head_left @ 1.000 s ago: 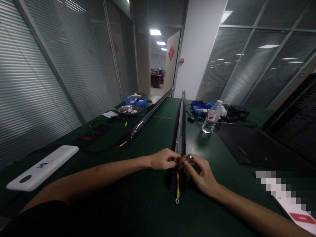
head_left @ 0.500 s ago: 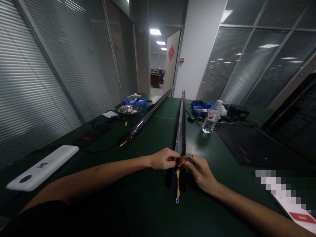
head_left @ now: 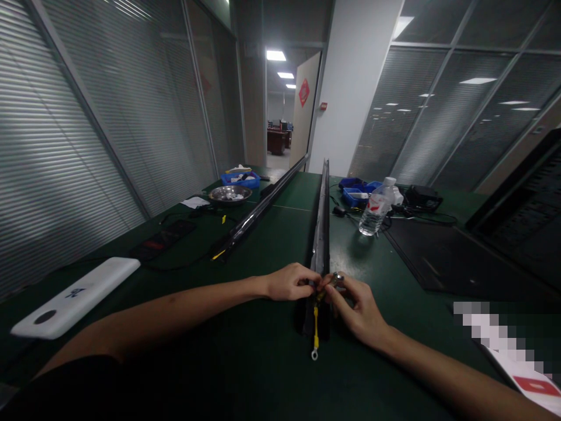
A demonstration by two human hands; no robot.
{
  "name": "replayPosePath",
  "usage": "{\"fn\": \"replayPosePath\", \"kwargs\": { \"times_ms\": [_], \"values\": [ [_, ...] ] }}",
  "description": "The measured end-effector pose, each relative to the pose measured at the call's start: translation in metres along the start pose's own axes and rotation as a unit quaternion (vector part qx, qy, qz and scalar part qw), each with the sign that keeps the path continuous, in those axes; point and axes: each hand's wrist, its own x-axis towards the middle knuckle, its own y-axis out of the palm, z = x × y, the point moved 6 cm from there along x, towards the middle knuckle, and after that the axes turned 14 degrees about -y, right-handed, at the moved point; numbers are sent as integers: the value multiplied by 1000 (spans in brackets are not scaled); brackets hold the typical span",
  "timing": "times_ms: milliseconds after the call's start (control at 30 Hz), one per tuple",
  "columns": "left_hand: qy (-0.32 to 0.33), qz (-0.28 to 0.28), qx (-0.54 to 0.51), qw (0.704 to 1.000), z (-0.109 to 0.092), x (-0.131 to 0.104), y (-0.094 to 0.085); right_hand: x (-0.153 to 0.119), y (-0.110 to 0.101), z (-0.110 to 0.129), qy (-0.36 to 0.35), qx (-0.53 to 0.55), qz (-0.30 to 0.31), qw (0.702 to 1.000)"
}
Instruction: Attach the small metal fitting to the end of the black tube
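A long black channel-like strip [head_left: 321, 234] runs away from me along the table, its near end under my hands. From that end a short yellow wire [head_left: 316, 327] points towards me, tipped with a metal ring terminal [head_left: 314, 355]. My left hand [head_left: 291, 282] is closed at the strip's left edge, fingertips pinched; what they grip is hidden. My right hand [head_left: 357, 304] pinches from the other side, its fingertips close to the left ones. A small shiny metal piece [head_left: 337, 277] shows at its index finger, too small to name. Something yellowish sits between the fingertips.
Another long black strip [head_left: 258, 210] lies to the left. Beyond it are a metal bowl [head_left: 230, 195] and a blue tray [head_left: 241, 179]. A water bottle [head_left: 377, 207] stands to the right, near blue bins [head_left: 355, 196] and a black mat [head_left: 456, 257]. A white case [head_left: 79, 298] lies at left.
My right fingers have shifted slightly, and the shiny piece at the index finger has turned and shows more. A yellowish bit now shows between the fingertips. My left hand is nearly still.
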Motion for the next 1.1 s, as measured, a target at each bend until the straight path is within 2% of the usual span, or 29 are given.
{"fn": "replayPosePath", "kwargs": {
  "times_ms": [367,700,1100],
  "values": [
    [0,9,6,1000,-4,0,-1,4,0,-1,-57,17,18,998],
    [3,5,8,1000,-1,0,0,1,-5,0,-6,23,-25,999],
    [-3,-6,-4,1000,-3,0,0,1,0,1,-10,-11,3,1000]
  ]
}}
